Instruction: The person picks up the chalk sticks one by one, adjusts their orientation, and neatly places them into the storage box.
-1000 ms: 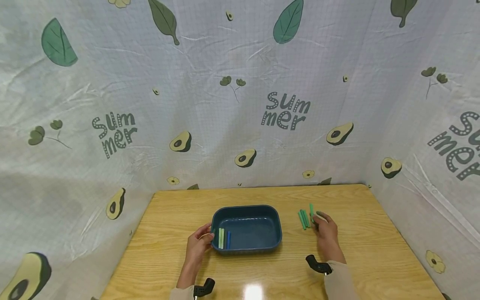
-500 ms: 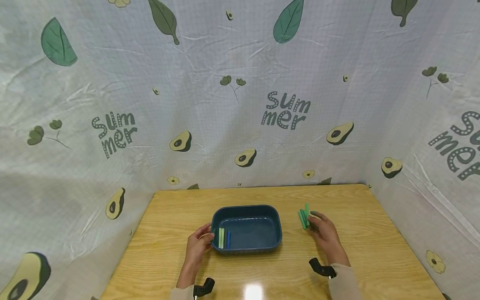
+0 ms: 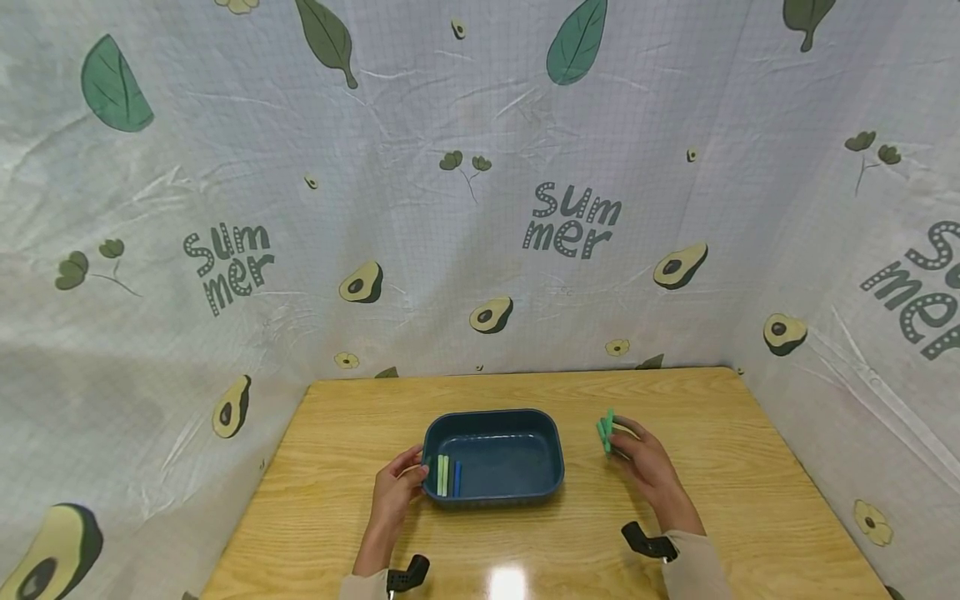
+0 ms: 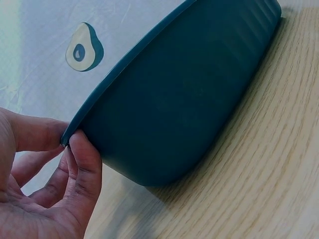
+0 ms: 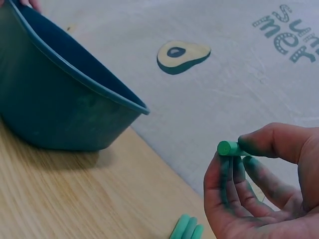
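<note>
My left hand point(image 3: 393, 496) pinches the left rim of a dark blue rectangular tub point(image 4: 164, 109) between thumb and fingers. Inside, along its left end, lie two pale green chalk sticks point(image 3: 442, 477) and a blue chalk stick point(image 3: 457, 480). To the right of the tub, my right hand point(image 3: 651, 465) pinches a green chalk stick point(image 5: 229, 148) between thumb and fingertips, raised off the table. Below it, three green chalk sticks point(image 5: 187, 229) lie side by side on the wood, partly hidden in the head view. Green dust marks the right fingertips.
The tub stands on a light wooden table point(image 3: 360, 400). A white printed curtain point(image 3: 420, 250) hangs behind and on both sides of the table. Each wrist carries a black camera mount, such as the right mount point(image 3: 647, 543).
My right hand has moved a little left with the green chalk stick, from beside the other green sticks to above them. The left hand and the tub have stayed put.
</note>
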Demonstrator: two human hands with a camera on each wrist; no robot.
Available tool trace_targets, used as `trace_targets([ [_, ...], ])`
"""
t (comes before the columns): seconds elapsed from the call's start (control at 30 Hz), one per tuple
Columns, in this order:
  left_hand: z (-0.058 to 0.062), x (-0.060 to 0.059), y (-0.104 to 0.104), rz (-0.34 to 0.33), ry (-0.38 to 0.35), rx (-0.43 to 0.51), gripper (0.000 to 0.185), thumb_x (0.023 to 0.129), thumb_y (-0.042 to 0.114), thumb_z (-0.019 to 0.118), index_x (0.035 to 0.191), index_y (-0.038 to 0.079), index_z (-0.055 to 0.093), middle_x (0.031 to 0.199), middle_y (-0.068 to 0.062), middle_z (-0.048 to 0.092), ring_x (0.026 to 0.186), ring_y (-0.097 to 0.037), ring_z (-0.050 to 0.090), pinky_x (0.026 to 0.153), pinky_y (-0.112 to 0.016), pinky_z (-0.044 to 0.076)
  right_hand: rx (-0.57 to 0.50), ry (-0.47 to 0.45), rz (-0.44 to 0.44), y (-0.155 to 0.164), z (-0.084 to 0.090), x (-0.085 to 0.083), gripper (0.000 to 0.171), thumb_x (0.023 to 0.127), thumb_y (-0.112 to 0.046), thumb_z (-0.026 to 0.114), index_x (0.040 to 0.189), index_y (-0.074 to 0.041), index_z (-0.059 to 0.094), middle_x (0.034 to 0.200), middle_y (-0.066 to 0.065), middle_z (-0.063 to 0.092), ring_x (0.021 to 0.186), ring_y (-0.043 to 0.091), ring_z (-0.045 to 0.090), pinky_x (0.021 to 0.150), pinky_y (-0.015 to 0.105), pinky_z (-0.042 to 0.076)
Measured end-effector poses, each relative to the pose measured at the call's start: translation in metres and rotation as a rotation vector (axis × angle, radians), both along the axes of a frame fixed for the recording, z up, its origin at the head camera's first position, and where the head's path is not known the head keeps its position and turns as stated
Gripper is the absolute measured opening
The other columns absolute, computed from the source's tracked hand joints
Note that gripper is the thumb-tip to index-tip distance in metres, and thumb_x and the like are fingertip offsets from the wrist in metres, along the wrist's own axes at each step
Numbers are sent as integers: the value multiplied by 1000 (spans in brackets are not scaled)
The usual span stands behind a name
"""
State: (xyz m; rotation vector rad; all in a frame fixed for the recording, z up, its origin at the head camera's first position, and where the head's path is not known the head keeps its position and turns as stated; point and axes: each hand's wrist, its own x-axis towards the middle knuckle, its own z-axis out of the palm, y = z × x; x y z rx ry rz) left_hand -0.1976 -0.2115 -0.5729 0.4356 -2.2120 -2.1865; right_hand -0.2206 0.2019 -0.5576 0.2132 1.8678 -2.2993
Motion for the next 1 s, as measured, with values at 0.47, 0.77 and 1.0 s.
trace_targets([
  [0.47,1,2,0,2,10,8,43,90,3,63,133,2,59,121,-20,56,86,-15,59,68,-27,52,-12,23,86,-17,16,1,65,95,-8,60,151,-4,27,114,-3,59,102,8,64,96,35,52],
  [0.77,2,2,0,6,7,1,43,90,4,63,132,1,59,122,-20,55,84,-13,58,66,-26,51,-19,33,143,-35,33,0,62,94,-6,61,148,0,31,107,0,63,97,12,66,92,36,54],
  [1.0,2,1,0,1,18,9,43,90,3,63,133,0,58,122,-21,54,83,-12,58,66,-27,52,-9,29,209,-49,43,-4,60,94,-7,63,146,1,34,107,1,64,96,15,66,96,42,53],
])
